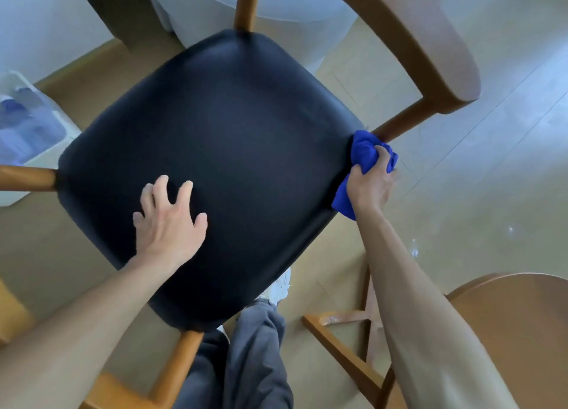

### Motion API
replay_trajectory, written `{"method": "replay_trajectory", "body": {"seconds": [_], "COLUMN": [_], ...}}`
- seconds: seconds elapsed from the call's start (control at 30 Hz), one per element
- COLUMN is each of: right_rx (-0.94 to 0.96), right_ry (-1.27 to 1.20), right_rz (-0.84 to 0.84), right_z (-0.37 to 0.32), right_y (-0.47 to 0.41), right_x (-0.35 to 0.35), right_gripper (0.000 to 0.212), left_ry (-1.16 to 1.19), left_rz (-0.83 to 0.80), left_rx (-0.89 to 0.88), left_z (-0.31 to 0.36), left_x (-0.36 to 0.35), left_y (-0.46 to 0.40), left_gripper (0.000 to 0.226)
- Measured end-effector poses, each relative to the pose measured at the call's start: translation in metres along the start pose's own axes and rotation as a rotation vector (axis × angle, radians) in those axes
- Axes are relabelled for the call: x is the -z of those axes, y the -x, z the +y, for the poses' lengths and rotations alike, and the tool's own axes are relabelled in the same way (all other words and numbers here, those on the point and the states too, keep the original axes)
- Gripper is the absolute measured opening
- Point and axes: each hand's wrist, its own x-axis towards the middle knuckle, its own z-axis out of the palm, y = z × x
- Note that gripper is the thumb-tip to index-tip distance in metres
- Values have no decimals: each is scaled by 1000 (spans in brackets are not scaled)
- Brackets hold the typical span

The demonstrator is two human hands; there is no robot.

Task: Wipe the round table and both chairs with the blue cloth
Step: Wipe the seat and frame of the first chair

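A wooden chair with a black padded seat (233, 150) fills the middle of the view, its curved backrest (430, 39) at the upper right. My left hand (169, 221) lies flat on the seat with fingers spread. At the seat's right edge, my right hand (370, 185) is closed on the bunched blue cloth (364, 153) and presses it against the side near the rear post. The round wooden table (516, 325) shows at the lower right.
A white bin (40, 138) with bottles inside stands on the floor at left. White bedding hangs at the top centre. The table's crossed wooden base (347, 331) lies below the chair. My grey trouser leg and a white shoe sit under the seat's front corner.
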Motion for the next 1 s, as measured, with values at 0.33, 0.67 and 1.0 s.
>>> {"method": "replay_trajectory", "body": {"seconds": [0.33,0.67,1.0], "right_rx": [675,374,966], "right_ry": [317,192,293], "right_rz": [-104,25,-350], "right_z": [-10,-84,-84], "right_y": [76,-8,177], "right_x": [-20,-45,-98], "right_gripper": [54,49,50], "left_ry": [-116,152,795], "left_rz": [-17,120,-96], "left_rx": [-133,-164,10], "left_z": [46,24,-7], "left_x": [5,16,60], "left_y": [-70,-85,-110], "left_gripper": [68,46,55]}}
